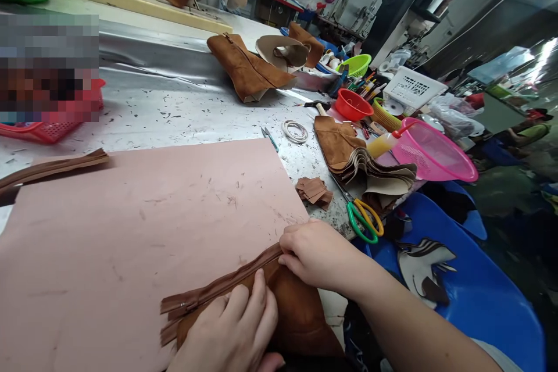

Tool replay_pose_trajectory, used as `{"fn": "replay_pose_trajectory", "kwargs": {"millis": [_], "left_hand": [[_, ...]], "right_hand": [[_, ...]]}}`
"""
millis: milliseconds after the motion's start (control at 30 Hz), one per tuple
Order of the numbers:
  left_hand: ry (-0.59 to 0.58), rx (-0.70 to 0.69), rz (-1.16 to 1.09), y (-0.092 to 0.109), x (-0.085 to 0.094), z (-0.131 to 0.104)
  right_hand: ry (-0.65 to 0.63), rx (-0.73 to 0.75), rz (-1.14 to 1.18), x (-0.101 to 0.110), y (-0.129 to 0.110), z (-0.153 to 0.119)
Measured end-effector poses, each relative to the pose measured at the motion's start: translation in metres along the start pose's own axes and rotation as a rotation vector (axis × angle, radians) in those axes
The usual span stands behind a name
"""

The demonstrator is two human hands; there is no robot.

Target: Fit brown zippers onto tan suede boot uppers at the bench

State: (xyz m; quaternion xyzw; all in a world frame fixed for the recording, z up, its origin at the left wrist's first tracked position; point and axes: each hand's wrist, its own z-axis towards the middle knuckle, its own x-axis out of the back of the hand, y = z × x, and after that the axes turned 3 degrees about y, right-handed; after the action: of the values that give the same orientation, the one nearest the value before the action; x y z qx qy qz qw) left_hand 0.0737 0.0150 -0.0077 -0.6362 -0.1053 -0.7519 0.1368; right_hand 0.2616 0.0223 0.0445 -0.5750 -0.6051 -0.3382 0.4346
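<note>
A brown zipper (pixel 226 280) lies along the upper edge of a brown suede boot piece (pixel 300 314) at the front of the table. My right hand (pixel 320 256) pinches the zipper's far end against the suede edge. Bent fingers of my left hand (pixel 235 325) rest on the suede, the fingertips at the zipper's lower edge, the thumb apart from them. At the near left the zipper's two tape ends stick out past the suede, with a small metal slider close by. Beneath lies a pink cutting sheet (pixel 174 203) with scuff marks.
Another zipper (pixel 65 168) lies at the left. Beyond the sheet are a suede boot upper (pixel 248 67), small scissors (pixel 270 138) and a white cord coil (pixel 294 132). Rightward are brown scraps (pixel 314 192), large scissors (pixel 365 221), stacked suede pieces (pixel 340 142) and a pink basket (pixel 436 151). A person sits opposite.
</note>
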Motion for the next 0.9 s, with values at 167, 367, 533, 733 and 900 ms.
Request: {"fn": "replay_pose_trajectory", "kwargs": {"millis": [167, 367, 533, 733, 900], "left_hand": [[-0.006, -0.011, -0.025, 0.005, -0.001, 0.019], [0.127, -0.067, -0.011, 0.008, -0.015, 0.018], [0.161, -0.127, -0.006, 0.000, -0.015, 0.010], [0.242, -0.056, -0.043, -0.005, -0.012, 0.007], [0.247, -0.084, -0.035, -0.007, -0.010, 0.006]], "right_hand": [[-0.011, -0.166, -0.078, 0.008, -0.005, -0.006], [0.121, -0.005, 0.163, 0.003, 0.004, -0.019], [0.050, -0.009, 0.420, 0.000, 0.001, -0.021], [-0.063, -0.033, 0.361, 0.020, 0.004, -0.026], [0.012, -0.176, 0.274, 0.014, 0.010, -0.019]]}}
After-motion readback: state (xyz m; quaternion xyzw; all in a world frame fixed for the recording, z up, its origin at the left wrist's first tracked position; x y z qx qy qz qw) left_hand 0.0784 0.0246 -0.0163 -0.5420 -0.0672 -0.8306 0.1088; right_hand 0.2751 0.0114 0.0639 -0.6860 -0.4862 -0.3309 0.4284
